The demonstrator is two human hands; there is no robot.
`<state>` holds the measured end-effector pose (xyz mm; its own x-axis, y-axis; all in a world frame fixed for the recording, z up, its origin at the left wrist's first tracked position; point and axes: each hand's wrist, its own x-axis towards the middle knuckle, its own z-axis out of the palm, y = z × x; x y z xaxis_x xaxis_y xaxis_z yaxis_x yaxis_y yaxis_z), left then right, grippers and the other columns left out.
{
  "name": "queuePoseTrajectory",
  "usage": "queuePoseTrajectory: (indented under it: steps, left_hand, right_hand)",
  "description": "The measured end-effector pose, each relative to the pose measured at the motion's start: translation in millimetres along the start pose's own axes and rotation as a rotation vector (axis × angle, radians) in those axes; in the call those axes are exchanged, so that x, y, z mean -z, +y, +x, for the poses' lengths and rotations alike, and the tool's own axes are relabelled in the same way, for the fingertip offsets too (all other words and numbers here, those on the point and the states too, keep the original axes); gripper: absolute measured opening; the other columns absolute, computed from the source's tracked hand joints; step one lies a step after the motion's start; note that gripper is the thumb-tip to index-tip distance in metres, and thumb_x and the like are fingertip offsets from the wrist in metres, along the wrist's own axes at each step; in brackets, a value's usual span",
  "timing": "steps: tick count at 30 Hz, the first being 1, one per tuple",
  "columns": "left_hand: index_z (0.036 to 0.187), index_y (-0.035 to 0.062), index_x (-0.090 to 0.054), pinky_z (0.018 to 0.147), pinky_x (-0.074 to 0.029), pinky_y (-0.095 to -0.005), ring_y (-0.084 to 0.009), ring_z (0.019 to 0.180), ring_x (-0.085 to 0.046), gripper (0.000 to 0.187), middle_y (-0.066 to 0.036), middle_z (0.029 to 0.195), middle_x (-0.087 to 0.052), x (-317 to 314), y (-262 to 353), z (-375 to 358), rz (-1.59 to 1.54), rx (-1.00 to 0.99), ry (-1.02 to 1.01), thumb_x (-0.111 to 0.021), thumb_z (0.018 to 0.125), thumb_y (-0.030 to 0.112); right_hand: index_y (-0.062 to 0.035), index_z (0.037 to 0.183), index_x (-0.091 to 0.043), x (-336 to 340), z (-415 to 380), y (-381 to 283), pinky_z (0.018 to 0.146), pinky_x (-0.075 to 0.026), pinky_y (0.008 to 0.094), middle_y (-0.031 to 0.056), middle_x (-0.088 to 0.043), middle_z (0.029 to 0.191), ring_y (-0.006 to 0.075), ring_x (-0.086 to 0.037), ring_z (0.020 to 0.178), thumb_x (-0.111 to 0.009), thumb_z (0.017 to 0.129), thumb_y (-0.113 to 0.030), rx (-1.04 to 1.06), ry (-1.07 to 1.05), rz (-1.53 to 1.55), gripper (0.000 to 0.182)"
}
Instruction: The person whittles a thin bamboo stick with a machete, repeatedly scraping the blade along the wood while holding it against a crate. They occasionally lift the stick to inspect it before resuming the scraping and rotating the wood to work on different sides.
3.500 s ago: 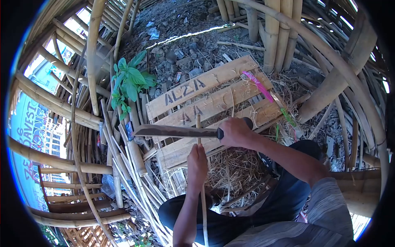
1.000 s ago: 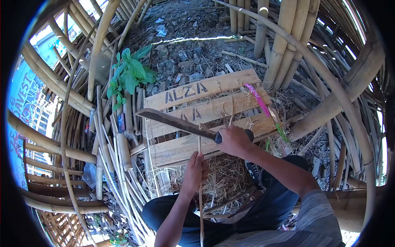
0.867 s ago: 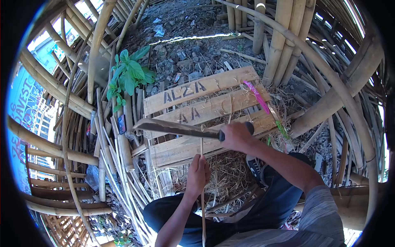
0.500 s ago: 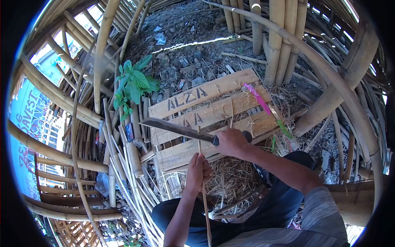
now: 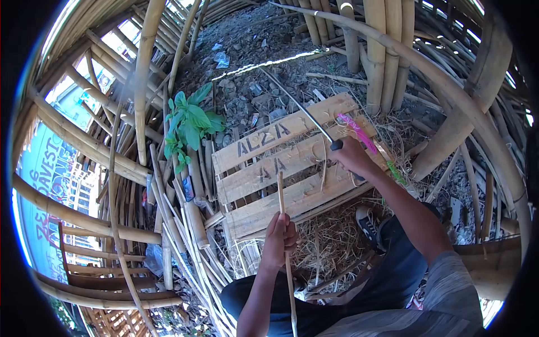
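Note:
My left hand is closed around a thin bamboo strip, which stands nearly upright with its tip above the fist. My right hand grips the dark handle of a machete. Its blade points up and to the left, edge-on to me, apart from the strip. Under both tools lies a slatted wooden crate with stencilled letters. Curled shavings rest on its slats. A pink strap lies over the crate's right end.
Long split bamboo strips lean at my left. Thick bamboo posts stand beyond the crate at the right. A leafy green plant grows left of the crate. Shavings and straw cover the ground before my legs.
My right hand has moved right and up, swinging the machete off the strip; the blade now points away from me. My left hand still holds the strip. The view has shifted slightly.

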<state>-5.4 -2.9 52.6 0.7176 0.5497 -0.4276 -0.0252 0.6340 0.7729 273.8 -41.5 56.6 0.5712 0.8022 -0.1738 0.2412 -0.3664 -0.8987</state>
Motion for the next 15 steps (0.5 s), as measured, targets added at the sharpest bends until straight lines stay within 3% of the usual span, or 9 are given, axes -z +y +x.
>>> queuePoseTrajectory:
  steps: [6, 8, 11, 13, 15]
  left_hand:
    - [0.081, 0.0147, -0.038, 0.036, -0.014, -0.0187, -0.0024, 0.043, -0.021, 0.025, 0.005, 0.059, -0.029, -4, -4, 12, 0.094, -0.104, 0.076, -0.035, 0.1, 0.031]
    - [0.081, 0.0147, -0.037, 0.036, -0.014, -0.0188, -0.0022, 0.043, -0.022, 0.025, 0.005, 0.06, -0.029, -4, -6, 11, 0.115, -0.09, 0.09, -0.035, 0.1, 0.03]
    - [0.08, 0.0149, -0.037, 0.036, -0.014, -0.0189, -0.0021, 0.043, -0.022, 0.025, 0.006, 0.059, -0.028, -3, -8, 4, 0.138, -0.079, 0.148, -0.034, 0.1, 0.03]
    - [0.08, 0.0152, -0.036, 0.036, -0.014, -0.0195, -0.0026, 0.043, -0.021, 0.026, 0.006, 0.058, -0.027, -7, 1, -1, 0.152, -0.01, 0.17, -0.034, 0.1, 0.032]
    - [0.08, 0.0154, -0.037, 0.035, -0.014, -0.0199, -0.003, 0.042, -0.021, 0.027, 0.006, 0.057, -0.026, -13, -9, -14, 0.156, 0.013, 0.159, -0.034, 0.099, 0.034]
  right_hand:
    - [-0.0004, 0.067, -0.06, -42, -45, -16, 0.05, -0.049, 0.0324, 0.0099, -0.057, 0.053, 0.0203, -0.06, 0.049, -0.064, 0.067, -0.015, 0.3, -0.178, -0.227, 0.015]
    - [-0.0034, 0.073, -0.064, -61, -56, -14, 0.06, -0.051, 0.0398, 0.0167, -0.061, 0.062, 0.0306, -0.064, 0.061, -0.065, 0.064, -0.019, 0.395, -0.22, -0.516, 0.018]
    - [-0.0038, 0.073, -0.064, -74, -49, -7, 0.064, -0.053, 0.0411, 0.0175, -0.063, 0.066, 0.0336, -0.064, 0.067, -0.064, 0.063, -0.019, 0.452, -0.233, -0.626, 0.018]
    - [-0.0046, 0.074, -0.065, -76, -40, -5, 0.063, -0.053, 0.0406, 0.0164, -0.063, 0.066, 0.0323, -0.065, 0.067, -0.064, 0.065, -0.021, 0.461, -0.244, -0.637, 0.019]
    - [-0.0036, 0.073, -0.065, -74, -20, -3, 0.064, -0.053, 0.04, 0.0162, -0.063, 0.065, 0.0303, -0.066, 0.066, -0.064, 0.068, -0.022, 0.276, -0.155, -0.584, 0.019]
